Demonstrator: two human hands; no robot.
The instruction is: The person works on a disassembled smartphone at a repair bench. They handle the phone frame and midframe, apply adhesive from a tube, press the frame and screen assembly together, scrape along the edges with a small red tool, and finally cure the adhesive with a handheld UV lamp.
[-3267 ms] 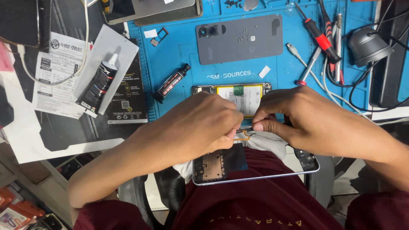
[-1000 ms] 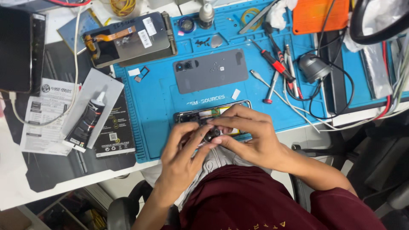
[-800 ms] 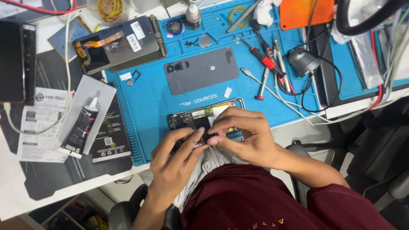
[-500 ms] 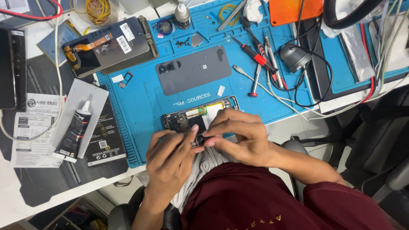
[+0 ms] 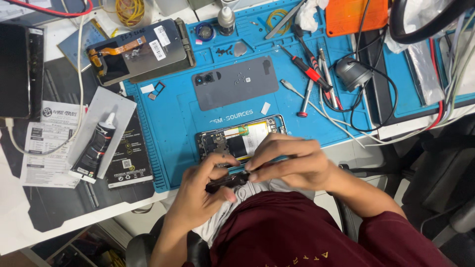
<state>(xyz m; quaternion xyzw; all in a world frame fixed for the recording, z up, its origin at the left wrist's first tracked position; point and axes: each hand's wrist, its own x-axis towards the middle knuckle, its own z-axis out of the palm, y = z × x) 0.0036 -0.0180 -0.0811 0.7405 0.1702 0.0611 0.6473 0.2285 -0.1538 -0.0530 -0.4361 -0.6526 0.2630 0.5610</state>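
Observation:
An opened phone (image 5: 241,139), its back off and its battery and circuit board showing, lies at the front edge of the blue work mat (image 5: 178,118). My left hand (image 5: 200,195) grips the phone's near edge, thumb and fingers closed on a dark strip of its frame (image 5: 225,181). My right hand (image 5: 294,163) lies over the phone's right half, with its fingertips pinched at the same near edge, almost touching my left thumb. What sits between those fingertips is hidden.
A grey back cover (image 5: 235,88) lies on the mat behind the phone. A screen assembly (image 5: 138,49) sits at the back left and a black glue tube (image 5: 94,151) at the left. Red-handled screwdrivers (image 5: 311,74), cables and an orange box (image 5: 356,15) crowd the right.
The view has pulled back and drifted, showing more of the bench. Both hands stay on the opened phone and have slid toward its near edge.

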